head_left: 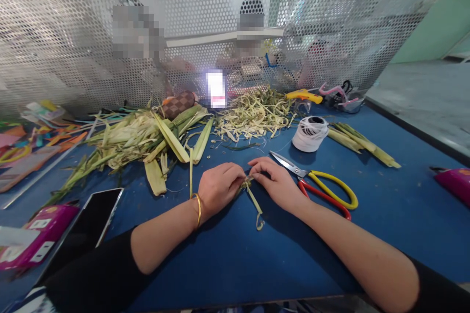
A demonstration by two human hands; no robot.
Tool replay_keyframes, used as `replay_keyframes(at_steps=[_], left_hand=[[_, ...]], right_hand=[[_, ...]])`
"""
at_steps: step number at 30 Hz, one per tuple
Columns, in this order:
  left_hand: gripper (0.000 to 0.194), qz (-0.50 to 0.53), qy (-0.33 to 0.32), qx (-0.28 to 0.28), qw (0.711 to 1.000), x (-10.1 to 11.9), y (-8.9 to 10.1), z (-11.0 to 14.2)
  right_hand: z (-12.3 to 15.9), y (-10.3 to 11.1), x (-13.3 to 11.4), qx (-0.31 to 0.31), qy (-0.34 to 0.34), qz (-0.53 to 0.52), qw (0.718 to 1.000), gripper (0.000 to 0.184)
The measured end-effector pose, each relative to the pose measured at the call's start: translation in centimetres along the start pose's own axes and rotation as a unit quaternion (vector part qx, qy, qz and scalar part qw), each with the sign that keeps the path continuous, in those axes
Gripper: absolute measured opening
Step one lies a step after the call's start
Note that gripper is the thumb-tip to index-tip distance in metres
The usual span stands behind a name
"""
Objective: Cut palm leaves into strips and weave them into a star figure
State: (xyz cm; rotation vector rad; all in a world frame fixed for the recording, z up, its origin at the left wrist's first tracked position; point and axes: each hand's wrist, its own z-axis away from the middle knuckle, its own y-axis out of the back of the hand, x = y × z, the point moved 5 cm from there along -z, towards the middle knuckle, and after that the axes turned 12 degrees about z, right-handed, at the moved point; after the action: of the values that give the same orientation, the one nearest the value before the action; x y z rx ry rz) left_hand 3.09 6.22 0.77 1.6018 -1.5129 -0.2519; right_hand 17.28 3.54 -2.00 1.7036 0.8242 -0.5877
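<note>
My left hand (pixel 219 186) and my right hand (pixel 273 182) meet fingertip to fingertip over the blue table. Both pinch a small bundle of plant-leaf strips (pixel 253 199), and one pale strip hangs down from it with a curled end. The exact grip is partly hidden by the fingers. Beside my right hand lie scissors (pixel 312 178) with one yellow and one red handle, blades partly apart. Behind them stands a spool of white thread (pixel 310 134). Just left of my left hand, a narrow green stalk strip (pixel 191 173) rests on the table.
A heap of long leaves (pixel 128 139) covers the back left, with a pile of shredded strips (pixel 257 115) beside it. More leaves (pixel 362 144) lie right of the spool. A phone (pixel 90 225) and a purple packet (pixel 40 234) sit at left. A perforated metal panel (pixel 205 5) borders the back.
</note>
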Motion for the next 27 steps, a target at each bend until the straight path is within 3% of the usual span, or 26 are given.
replay_keyframes(at_steps=[6,10,13,17,21,27], left_hand=[[0.009,0.118,0.189,0.029,0.974,-1.9,0.2,-0.1],[0.009,0.116,0.25,0.044,0.96,-2.8,0.3,0.0],[0.01,0.083,0.269,0.054,0.958,-3.4,0.3,0.1],[0.01,0.055,0.274,0.047,0.959,-3.7,0.2,0.3],[0.01,0.056,0.272,0.038,0.96,-3.3,0.0,0.2],[0.009,0.178,0.312,0.043,0.932,-3.7,-0.2,0.0]], right_hand=[[0.7,1.7,-1.3,0.07,0.061,0.106,0.99,0.015],[1.0,2.6,-2.2,0.092,0.112,0.176,0.974,0.018],[1.1,2.5,-2.4,0.05,0.134,0.201,0.969,0.02],[1.2,1.5,-2.3,-0.044,0.136,0.111,0.983,0.021],[1.1,0.7,-2.5,-0.089,0.103,0.005,0.991,0.017],[0.9,-0.1,-1.9,-0.139,0.028,-0.127,0.982,0.014]])
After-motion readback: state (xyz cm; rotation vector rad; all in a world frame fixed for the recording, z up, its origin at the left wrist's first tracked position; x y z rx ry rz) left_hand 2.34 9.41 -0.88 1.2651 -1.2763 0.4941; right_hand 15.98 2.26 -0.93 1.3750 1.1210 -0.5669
